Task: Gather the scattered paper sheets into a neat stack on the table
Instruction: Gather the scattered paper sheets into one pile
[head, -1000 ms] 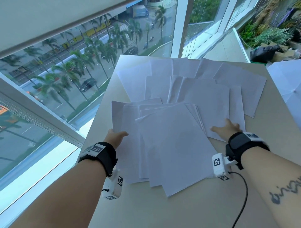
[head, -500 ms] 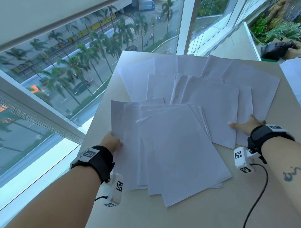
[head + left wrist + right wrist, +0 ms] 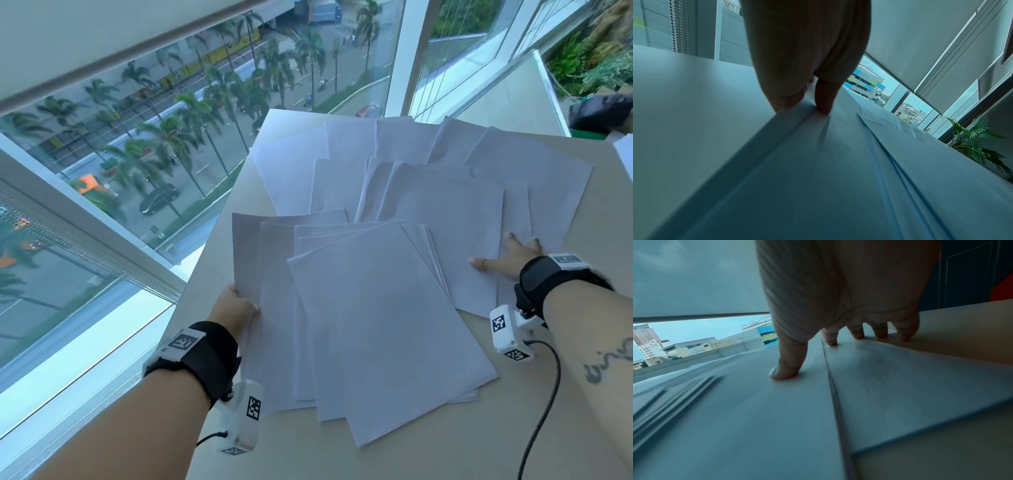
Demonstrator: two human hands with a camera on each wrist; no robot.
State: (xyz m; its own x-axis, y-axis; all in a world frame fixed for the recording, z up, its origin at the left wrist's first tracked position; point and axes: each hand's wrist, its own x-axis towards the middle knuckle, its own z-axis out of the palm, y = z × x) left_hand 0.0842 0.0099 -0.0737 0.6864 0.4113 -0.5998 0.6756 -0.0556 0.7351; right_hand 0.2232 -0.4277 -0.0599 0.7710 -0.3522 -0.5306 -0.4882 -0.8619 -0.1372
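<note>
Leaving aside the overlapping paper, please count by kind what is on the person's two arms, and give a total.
Hands: 2 (left hand grips paper sheets; right hand presses flat on others)
Black wristbands: 2
White wrist cameras: 2
Cables: 2
Total: 8
</note>
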